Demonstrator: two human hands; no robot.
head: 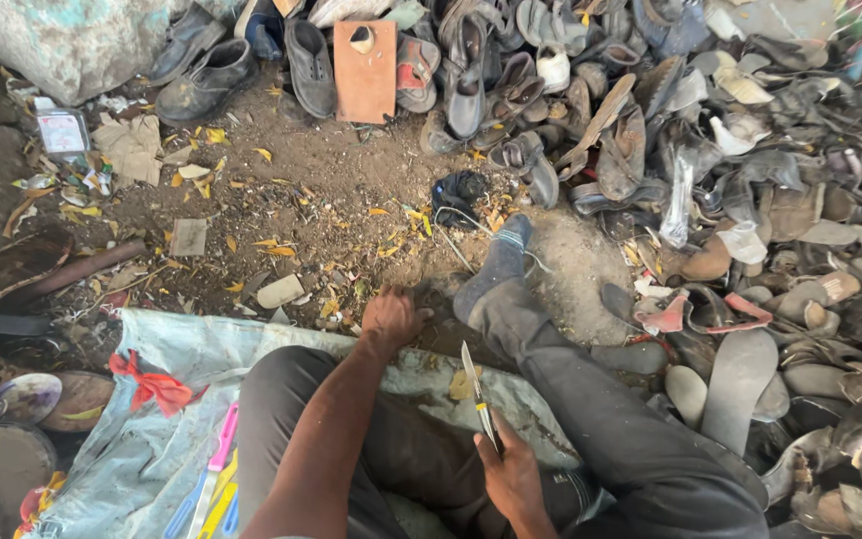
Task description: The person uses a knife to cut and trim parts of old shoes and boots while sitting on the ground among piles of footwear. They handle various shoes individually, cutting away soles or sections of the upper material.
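I sit on the ground with my legs out, one socked foot point(499, 262) stretched onto the dirt. My left hand point(391, 317) reaches forward to the ground beside that foot, fingers curled down on something dark that I cannot make out. My right hand point(513, 477) rests on my thigh and grips a knife point(478, 391), its blade pointing up and away from me.
A big heap of worn shoes and soles point(730, 180) fills the right and far side. A brown board point(365, 70) lies among them. A pale sack point(152, 419) under me carries a red rag point(152, 384) and coloured tools point(214, 484). A rock point(62, 40) stands far left.
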